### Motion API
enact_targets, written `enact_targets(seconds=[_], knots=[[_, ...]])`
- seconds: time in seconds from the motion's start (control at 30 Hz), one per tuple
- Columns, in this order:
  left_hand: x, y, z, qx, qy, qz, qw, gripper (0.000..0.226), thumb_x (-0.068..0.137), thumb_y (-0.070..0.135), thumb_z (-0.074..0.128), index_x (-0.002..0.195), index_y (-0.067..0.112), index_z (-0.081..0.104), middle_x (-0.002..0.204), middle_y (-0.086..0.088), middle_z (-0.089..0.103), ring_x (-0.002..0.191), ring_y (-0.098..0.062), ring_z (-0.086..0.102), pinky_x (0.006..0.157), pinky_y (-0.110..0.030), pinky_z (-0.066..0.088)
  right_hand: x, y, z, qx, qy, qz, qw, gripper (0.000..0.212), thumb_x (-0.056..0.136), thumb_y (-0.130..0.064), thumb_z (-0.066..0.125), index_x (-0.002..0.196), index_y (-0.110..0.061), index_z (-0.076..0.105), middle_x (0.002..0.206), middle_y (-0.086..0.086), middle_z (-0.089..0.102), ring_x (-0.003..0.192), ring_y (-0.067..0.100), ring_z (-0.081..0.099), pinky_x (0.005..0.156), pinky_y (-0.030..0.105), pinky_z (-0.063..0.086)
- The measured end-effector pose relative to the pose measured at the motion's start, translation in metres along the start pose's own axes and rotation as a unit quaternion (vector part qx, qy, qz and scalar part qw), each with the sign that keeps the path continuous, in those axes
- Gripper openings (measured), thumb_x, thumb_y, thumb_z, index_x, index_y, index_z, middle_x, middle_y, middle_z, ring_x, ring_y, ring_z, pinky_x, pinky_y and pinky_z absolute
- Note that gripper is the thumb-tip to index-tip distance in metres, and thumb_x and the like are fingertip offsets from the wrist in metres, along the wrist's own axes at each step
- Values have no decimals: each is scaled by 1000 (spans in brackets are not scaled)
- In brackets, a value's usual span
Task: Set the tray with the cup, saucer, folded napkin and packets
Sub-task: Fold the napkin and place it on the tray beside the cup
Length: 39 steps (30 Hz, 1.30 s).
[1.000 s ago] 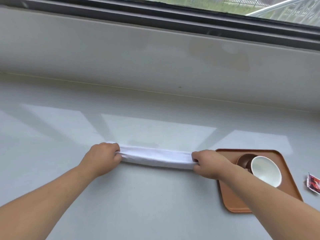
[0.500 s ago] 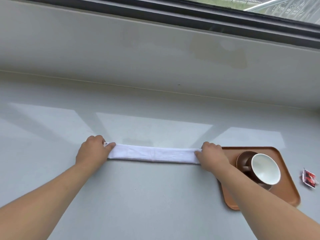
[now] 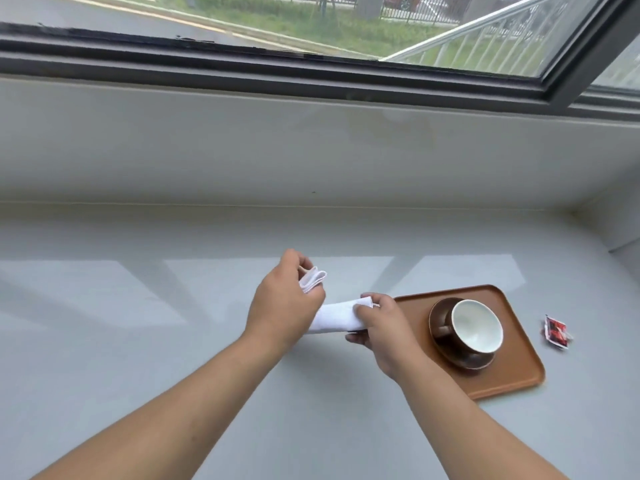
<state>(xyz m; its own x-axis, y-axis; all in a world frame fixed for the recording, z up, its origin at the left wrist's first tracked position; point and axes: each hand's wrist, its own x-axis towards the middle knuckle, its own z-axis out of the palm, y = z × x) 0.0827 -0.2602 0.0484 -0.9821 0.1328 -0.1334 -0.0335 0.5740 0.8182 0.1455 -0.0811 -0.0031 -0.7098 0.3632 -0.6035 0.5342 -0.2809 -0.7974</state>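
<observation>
Pinching the white, narrow-folded napkin (image 3: 337,317), left hand (image 3: 287,303) and right hand (image 3: 381,327) bend it.

Both hands (image 3: 346,317) on white napkin (image 3: 337,318)

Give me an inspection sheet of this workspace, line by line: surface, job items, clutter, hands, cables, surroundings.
Surface: pale grey ledge, sunlit patches.
Job's things: brown tray at right; cup on saucer on the tray; white napkin off the tray, mid-fold; red packet on the ledge, right of the tray.
Clutter: nothing seen.
Grippers: left hand lifts one napkin end; right hand pins the other.
Cables: nothing seen.
Surroundings: dark window frame; grass and railing outside.
</observation>
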Motion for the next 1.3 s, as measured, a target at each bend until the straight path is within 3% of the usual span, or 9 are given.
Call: enact_targets(seconds=[0.17, 0.3, 0.47, 0.57, 0.67, 0.77, 0.97, 1.07, 1.3], knots=[[-16, 30, 69, -31, -153, -44, 987, 32, 78, 30, 68, 106, 37, 53, 98, 15, 67, 84, -6, 67, 68, -32, 55, -3, -18, -33, 42, -58, -14, 997, 28, 93, -13, 58, 120, -8, 52, 110, 16, 75, 87, 26, 76, 68, 38, 60], [-25, 38, 104, -72, -238, -59, 967, 62, 79, 22, 62, 138, 34, 45, 117, 21, 62, 88, 8, 68, 76, -26, 59, 9, -19, -71, -14, -100, -3, 995, 52, 85, -26, 73, 128, -12, 47, 120, 14, 71, 101, 30, 74, 88, 50, 59], [-20, 50, 127, 43, -164, -19, 985, 81, 75, 40, 77, 146, 36, 39, 139, 21, 44, 121, -2, 50, 99, -34, 50, 27, -46, -106, -238, -144, -100, 955, 42, 78, -3, 51, 114, -23, 59, 108, 8, 70, 83, 19, 65, 73, 36, 52], [-24, 57, 137, -20, -232, -104, 967, 61, 73, 33, 78, 128, 40, 54, 123, 18, 65, 106, -4, 64, 86, -31, 54, 35, -83, -121, -330, -228, -153, 903, 41, 70, -14, 51, 105, -31, 63, 100, -5, 73, 88, 15, 69, 74, 33, 55], [-42, 61, 160, -97, -261, -169, 945, 25, 82, 23, 76, 106, 26, 69, 97, 6, 79, 87, -9, 73, 78, -29, 57, 49, -116, -133, -430, -266, -201, 839, 41, 74, -14, 53, 108, -35, 62, 91, -12, 67, 69, -2, 60, 55, 16, 44], [-68, 59, 190, -125, -240, -211, 939, 11, 90, 26, 74, 99, 21, 73, 87, 7, 79, 69, -1, 68, 58, -14, 48, 69, -130, -146, -546, -253, -236, 763, 36, 83, -16, 55, 112, -35, 60, 98, -12, 63, 70, 0, 55, 53, 21, 38], [-109, 47, 237, -71, -191, -270, 941, 22, 87, 34, 74, 73, 19, 67, 64, 8, 65, 57, -13, 58, 61, -29, 49, 100, -94, -163, -669, -259, -275, 640, 27, 92, -15, 56, 118, -21, 57, 110, 4, 66, 97, 25, 59, 71, 33, 43], [-109, 38, 245, 11, -186, -261, 947, 37, 83, 45, 72, 67, 19, 52, 62, 1, 58, 53, -18, 55, 57, -30, 42, 108, -71, -160, -689, -247, -296, 614, 32, 90, -7, 52, 119, -17, 55, 110, 8, 65, 99, 30, 59, 79, 39, 51], [-96, 24, 245, 205, -183, -222, 935, 51, 78, 62, 66, 60, 21, 43, 59, 6, 51, 55, -17, 48, 51, -30, 32, 118, -45, -157, -721, -182, -358, 564, 25, 87, -2, 50, 107, -15, 53, 102, 5, 62, 93, 30, 58, 64, 36, 40]])
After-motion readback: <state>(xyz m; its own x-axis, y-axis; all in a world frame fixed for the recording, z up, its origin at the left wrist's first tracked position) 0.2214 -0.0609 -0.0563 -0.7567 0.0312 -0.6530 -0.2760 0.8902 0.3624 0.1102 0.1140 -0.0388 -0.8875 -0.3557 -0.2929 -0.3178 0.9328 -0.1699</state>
